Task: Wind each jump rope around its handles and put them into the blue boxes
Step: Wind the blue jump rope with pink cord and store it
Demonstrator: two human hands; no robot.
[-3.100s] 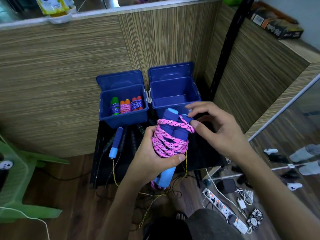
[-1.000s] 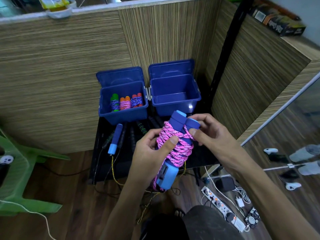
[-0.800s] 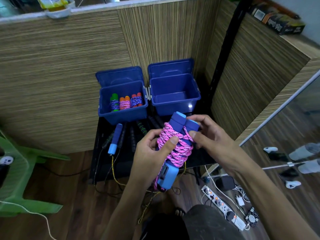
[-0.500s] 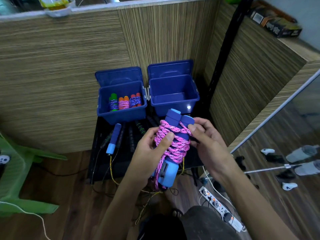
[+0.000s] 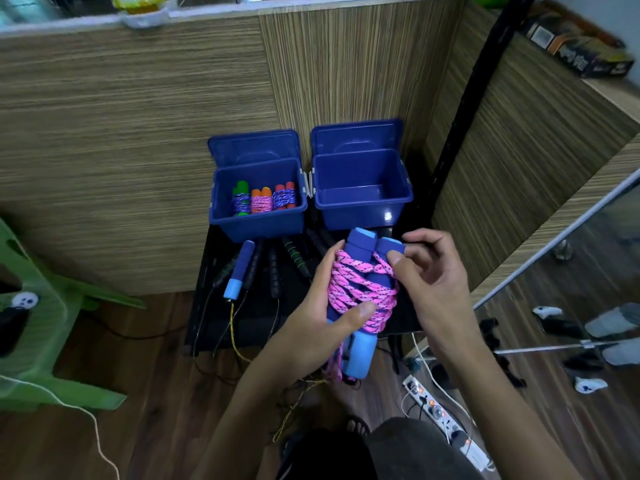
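Observation:
My left hand [image 5: 313, 320] grips a pink jump rope [image 5: 360, 289] wound around its two blue handles, thumb pressed over the coils. My right hand [image 5: 429, 282] pinches the top of the bundle, thumb on a strand near the handle ends. Two open blue boxes stand against the wall beyond. The left blue box [image 5: 258, 221] holds three wound ropes with green, orange and red handles. The right blue box [image 5: 363, 213] holds nothing. Several unwound ropes [image 5: 277, 265], one with a blue handle [image 5: 239, 273], lie on the black table [image 5: 214, 306] below the boxes.
Wood-grain panels rise behind and to the right of the boxes. A green plastic chair [image 5: 41, 323] stands at the left. A power strip [image 5: 446, 424] and cables lie on the wooden floor at lower right. A mirror panel [image 5: 571, 306] leans at the right.
The wound bundle has stayed in both hands while tilting slightly. My left thumb slid down to the lower coils, and my right thumb moved up to the strand by the handle tops.

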